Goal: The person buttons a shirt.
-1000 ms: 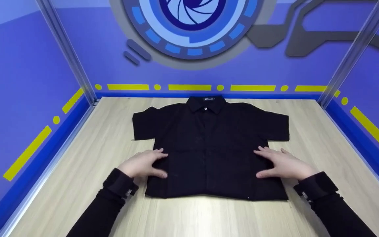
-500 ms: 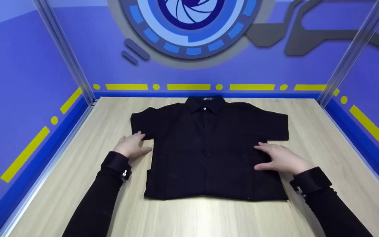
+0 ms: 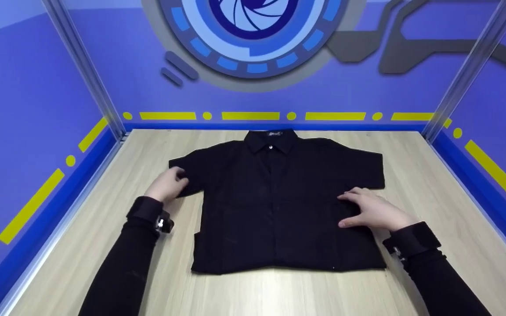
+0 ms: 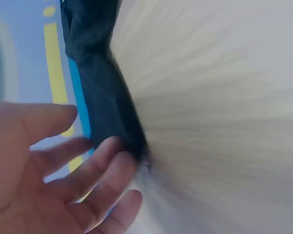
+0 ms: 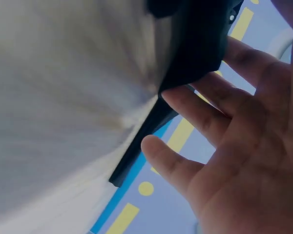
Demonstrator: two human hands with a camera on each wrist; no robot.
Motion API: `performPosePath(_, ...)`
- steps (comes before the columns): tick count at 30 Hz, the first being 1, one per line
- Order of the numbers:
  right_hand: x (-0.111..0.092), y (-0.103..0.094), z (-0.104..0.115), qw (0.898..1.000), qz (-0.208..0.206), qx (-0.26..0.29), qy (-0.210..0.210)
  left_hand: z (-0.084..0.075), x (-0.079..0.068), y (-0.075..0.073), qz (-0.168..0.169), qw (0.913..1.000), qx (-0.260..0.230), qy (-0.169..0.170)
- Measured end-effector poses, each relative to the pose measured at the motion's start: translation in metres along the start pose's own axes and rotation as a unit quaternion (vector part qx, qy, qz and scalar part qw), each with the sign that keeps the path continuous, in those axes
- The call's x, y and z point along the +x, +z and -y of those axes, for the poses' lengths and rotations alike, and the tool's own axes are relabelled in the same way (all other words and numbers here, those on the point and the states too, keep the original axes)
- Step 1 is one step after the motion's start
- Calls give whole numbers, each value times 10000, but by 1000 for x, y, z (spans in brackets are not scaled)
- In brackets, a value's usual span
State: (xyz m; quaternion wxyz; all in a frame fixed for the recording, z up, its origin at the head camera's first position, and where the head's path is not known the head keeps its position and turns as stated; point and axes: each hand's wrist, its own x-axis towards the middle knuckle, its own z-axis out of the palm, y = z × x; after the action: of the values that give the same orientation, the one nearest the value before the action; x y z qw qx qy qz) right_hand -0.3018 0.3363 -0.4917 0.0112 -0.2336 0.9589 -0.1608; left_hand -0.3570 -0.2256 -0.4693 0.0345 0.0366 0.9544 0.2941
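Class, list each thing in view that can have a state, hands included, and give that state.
Black short-sleeved shirt: spread front up on the wood-grain table
Collar: folded down
Collar button: appears fastened
Sleeves: laid outward
Left hand: at one sleeve, fingers loosely bent, thumb apart
Right hand: at the shirt's side, fingers and thumb spread
Black wristbands: worn, one on each wrist

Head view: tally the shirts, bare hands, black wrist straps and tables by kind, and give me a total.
Shirts: 1 (black shirt)
Bare hands: 2 (left hand, right hand)
Black wrist straps: 2 (left strap, right strap)
Tables: 1 (wooden-look table)
Total: 6
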Motion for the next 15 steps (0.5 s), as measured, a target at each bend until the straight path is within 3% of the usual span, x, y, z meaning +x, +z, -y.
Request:
performPosePath(4,0,3,-3,9999,-93,124,-49,12,14,-4,-433,9985,-149,-303)
performPosePath(6,0,4,-3,9998,-106,157,-52,16,19,-5,-592,9976,25,-349)
performPosePath(15,-2,4,-5,9993,-30,353,-70,22,32,-5,-86,9984,403,-397)
